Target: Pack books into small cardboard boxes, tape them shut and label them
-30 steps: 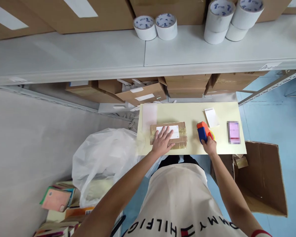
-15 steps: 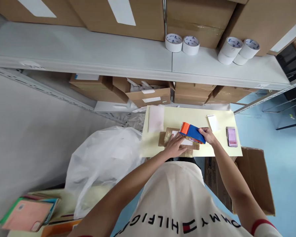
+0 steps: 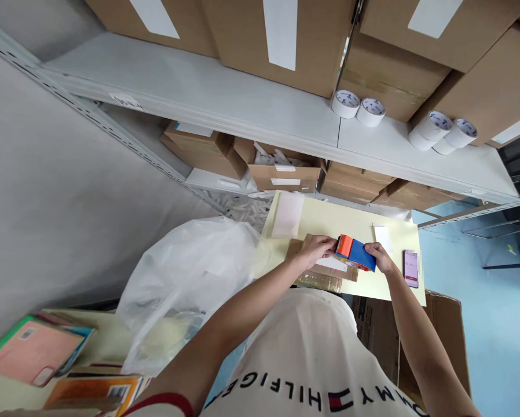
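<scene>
Over the pale yellow table (image 3: pixel 329 215), the right hand (image 3: pixel 382 259) has its grip closed around the blue rear of an orange-and-blue tape dispenser (image 3: pixel 354 255), held over a flat cardboard parcel (image 3: pixel 325 277) that lies at the table's near edge. The left hand (image 3: pixel 318 248) meets the dispenser's orange nose with a narrow grip, fingers bunched; whether they pinch tape cannot be told, since the fingers hide the spot. A white label (image 3: pixel 332 264) on the parcel shows only as a sliver under the dispenser, its print unreadable. Just beside the right hand lies a phone (image 3: pixel 411 269) with a pink screen, blurred, and near it a white slip (image 3: pixel 382 236); a translucent sheet (image 3: pixel 288 214) rests at the table's far left corner. The person's white shirt (image 3: pixel 312 359) carries dark capitals, seen upside down: "HILFIG" and "OMMY", the rest cut off. On the shelf (image 3: pixel 242 104) above stand four white tape rolls (image 3: pixel 358 107) whose cores bear blue print too small to read, and brown cartons (image 3: pixel 286 35) with blank white strips. A white plastic bag (image 3: pixel 186 278) bulges left of the table, and colourful books (image 3: pixel 34 347) lie at the lower left, partly cut off.
</scene>
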The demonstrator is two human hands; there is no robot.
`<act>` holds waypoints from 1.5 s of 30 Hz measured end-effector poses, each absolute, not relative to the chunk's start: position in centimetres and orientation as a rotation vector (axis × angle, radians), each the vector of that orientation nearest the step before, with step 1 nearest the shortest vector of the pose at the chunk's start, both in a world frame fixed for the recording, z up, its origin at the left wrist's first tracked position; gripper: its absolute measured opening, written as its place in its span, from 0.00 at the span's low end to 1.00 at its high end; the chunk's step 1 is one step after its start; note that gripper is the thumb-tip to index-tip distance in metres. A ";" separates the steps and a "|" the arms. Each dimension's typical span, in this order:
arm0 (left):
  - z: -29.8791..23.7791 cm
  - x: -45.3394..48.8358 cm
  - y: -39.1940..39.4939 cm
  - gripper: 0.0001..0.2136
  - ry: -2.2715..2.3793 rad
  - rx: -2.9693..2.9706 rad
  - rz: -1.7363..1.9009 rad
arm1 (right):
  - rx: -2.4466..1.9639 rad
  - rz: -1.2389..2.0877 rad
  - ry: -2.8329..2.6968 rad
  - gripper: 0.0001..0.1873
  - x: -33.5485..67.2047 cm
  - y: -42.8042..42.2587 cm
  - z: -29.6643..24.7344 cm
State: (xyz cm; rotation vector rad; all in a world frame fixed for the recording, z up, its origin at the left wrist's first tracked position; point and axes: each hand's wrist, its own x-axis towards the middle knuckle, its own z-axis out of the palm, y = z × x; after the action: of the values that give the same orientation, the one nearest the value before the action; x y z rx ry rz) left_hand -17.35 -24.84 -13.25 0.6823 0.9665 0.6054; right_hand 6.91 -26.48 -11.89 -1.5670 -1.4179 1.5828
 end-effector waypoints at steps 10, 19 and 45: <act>-14.0 -20.6 -25.2 0.07 1.260 0.759 0.639 | -1.769 1.430 -1.626 0.32 6.5 -27.0 -10.0; -18.6 -27.0 -25.9 0.11 1.460 0.898 0.604 | -2.001 1.155 -1.915 0.33 7.4 -27.5 -8.8; -19.6 -22.1 -26.8 0.66 0.978 2.177 0.411 | -1.999 1.011 -1.954 0.32 6.7 -28.3 -8.8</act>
State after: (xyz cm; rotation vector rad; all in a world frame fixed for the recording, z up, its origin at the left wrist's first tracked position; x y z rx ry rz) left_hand -22.06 -26.84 -19.63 2.1773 0.9782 0.4106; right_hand 6.74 -28.26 -8.82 -1.9987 -1.9539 1.0107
